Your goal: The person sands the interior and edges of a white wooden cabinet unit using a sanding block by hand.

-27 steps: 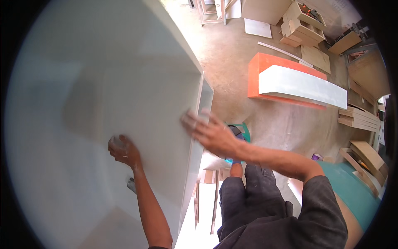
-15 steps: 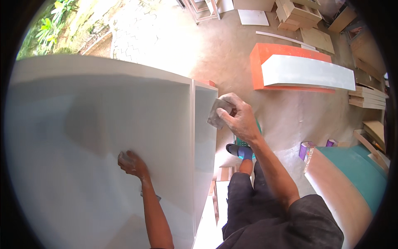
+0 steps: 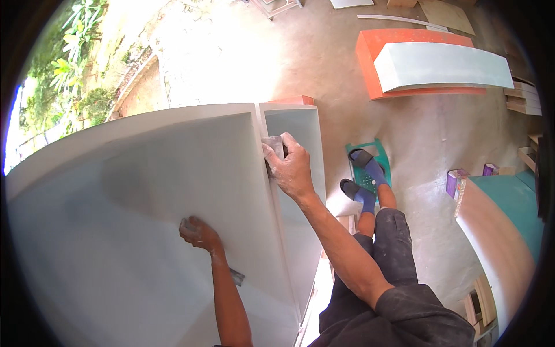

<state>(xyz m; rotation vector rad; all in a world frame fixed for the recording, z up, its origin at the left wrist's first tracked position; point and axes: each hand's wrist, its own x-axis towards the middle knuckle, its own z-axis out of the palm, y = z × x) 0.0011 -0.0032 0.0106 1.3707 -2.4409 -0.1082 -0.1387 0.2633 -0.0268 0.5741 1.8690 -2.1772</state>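
My right hand is closed around a dusty grey sanding block, whose flat side meets the pale narrow edge of the divider in a large grey-white cabinet. Deeper in the cabinet's wide left section, my left hand is curled against the inner panel. Whitish dust coats its fingers, and what they may grip is not clear. Beside my left forearm a small flat grey piece shows against the panel.
My sandalled feet rest at a green plastic stool. An orange and white cabinet piece stands on the floor farther right. At the right are a teal-topped curved panel and purple boxes. Plants grow outside at far left.
My right hand has brought the sanding block left onto the cabinet's divider edge. The view has shifted, showing both feet at the stool. My left hand remains curled at the panel.
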